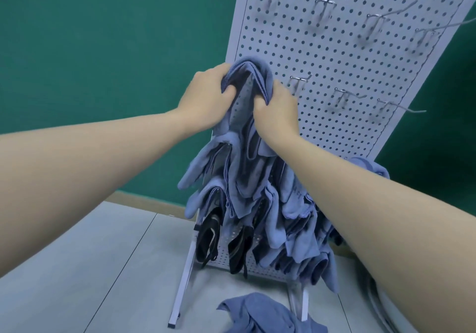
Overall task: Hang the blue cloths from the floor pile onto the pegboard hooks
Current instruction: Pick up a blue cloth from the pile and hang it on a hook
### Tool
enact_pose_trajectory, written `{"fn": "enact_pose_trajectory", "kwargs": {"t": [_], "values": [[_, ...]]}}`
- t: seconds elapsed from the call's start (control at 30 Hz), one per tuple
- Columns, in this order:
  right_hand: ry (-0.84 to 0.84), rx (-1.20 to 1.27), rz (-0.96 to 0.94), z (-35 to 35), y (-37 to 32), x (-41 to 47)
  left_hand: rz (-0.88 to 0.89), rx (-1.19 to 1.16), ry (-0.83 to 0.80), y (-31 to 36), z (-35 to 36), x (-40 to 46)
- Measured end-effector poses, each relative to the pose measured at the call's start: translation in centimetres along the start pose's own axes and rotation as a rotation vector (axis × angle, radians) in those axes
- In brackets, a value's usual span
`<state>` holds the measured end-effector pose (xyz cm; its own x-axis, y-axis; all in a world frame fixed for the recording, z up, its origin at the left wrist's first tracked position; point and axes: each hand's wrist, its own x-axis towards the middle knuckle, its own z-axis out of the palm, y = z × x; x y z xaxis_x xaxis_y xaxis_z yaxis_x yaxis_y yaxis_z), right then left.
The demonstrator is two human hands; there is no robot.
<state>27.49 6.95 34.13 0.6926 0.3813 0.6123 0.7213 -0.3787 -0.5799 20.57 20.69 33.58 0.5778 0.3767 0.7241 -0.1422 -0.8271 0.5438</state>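
Observation:
A white pegboard stands tilted on a metal frame against the green wall. My left hand and my right hand both grip one blue cloth, holding its looped top against the board's left side at mid height. Its lower part hangs down between my hands. Several blue cloths hang in a bunch on the board's lower rows. Bare metal hooks stick out to the right and above. More blue cloth lies in a pile on the floor in front of the frame.
Two black items hang at the lower left of the board. The frame's white legs rest on the grey tiled floor. Another blue cloth shows at the board's right edge behind my right arm.

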Motion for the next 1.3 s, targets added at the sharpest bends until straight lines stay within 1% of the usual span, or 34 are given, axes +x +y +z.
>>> {"fn": "enact_pose_trajectory", "kwargs": {"t": [0.1,0.2,0.3,0.37,0.47,0.6,0.7,0.77,0.83,0.97,1.03,1.1,1.23,1.3], "values": [[0.006,0.027,-0.014,1.0,0.6,-0.5,-0.021,-0.015,-0.023,-0.4,1.1,-1.1],[-0.011,-0.003,-0.002,1.9,0.7,-0.9,-0.057,-0.059,-0.051,-0.6,2.2,-2.1],[-0.081,-0.051,0.002,2.3,0.2,-1.5,-0.099,-0.078,-0.045,-0.4,2.8,-3.1],[-0.131,-0.069,0.006,2.1,-0.1,-1.7,-0.137,-0.069,-0.070,-0.1,3.1,-3.8],[-0.234,-0.144,0.001,1.1,-0.7,-1.7,-0.176,0.022,-0.169,0.3,2.8,-4.6],[-0.423,-0.272,0.017,-0.7,-1.5,-2.4,-0.199,0.124,-0.329,0.4,1.2,-4.7],[-0.477,-0.310,0.020,-2.6,-1.8,-3.4,-0.178,0.205,-0.448,0.4,-0.2,-5.7],[-0.477,-0.291,0.034,-4.0,-2.0,-4.3,-0.166,0.246,-0.509,0.5,-1.2,-6.9],[-0.464,-0.242,0.054,-5.2,-2.0,-5.3,-0.147,0.296,-0.536,0.6,-1.9,-7.8],[-0.462,-0.236,0.065,-7.5,-1.4,-8.3,-0.185,0.364,-0.541,1.3,-3.0,-9.9],[-0.500,-0.220,0.085,-8.2,-1.1,-10.1,-0.205,0.357,-0.551,1.7,-3.2,-11.6],[-0.531,-0.145,0.131,-8.6,-0.3,-12.4,-0.235,0.325,-0.570,1.7,-2.9,-14.0],[-0.561,-0.042,0.238,-8.4,3.4,-18.5,-0.325,0.252,-0.642,1.3,-1.0,-20.4],[-0.577,-0.024,0.332,-8.2,6.0,-21.9,-0.355,0.237,-0.693,1.0,0.5,-24.1]]}}
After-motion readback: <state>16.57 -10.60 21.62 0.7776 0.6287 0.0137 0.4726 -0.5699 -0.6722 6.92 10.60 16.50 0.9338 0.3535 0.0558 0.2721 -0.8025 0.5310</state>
